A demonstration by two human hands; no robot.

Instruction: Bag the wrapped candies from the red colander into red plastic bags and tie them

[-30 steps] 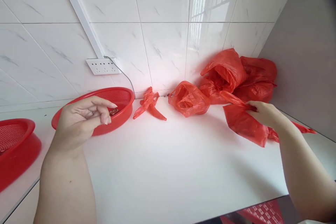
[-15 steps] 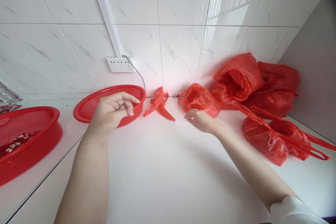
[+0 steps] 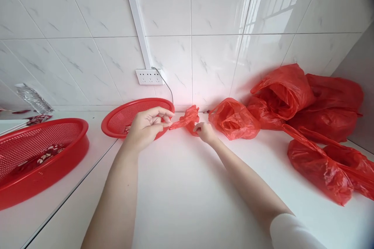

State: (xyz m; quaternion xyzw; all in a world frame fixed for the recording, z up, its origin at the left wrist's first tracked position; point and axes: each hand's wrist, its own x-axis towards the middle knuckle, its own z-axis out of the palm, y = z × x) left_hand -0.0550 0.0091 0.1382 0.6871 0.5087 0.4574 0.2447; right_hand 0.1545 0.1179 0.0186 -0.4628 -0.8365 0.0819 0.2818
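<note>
Right hand shifted left, at crumpled bag

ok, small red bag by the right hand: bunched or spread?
Bunched: the small red bag shows as a narrow, wrinkled bundle, with no flat panel laid out. Can't tell whether the right hand grips it.

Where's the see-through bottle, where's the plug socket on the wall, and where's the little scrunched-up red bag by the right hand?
Clear bottle (image 3: 34, 98): head view, middle of its side.
Wall socket (image 3: 148, 77): head view, middle of its white plate.
Small red bag (image 3: 191, 114): head view, its crumpled upper part.
</note>
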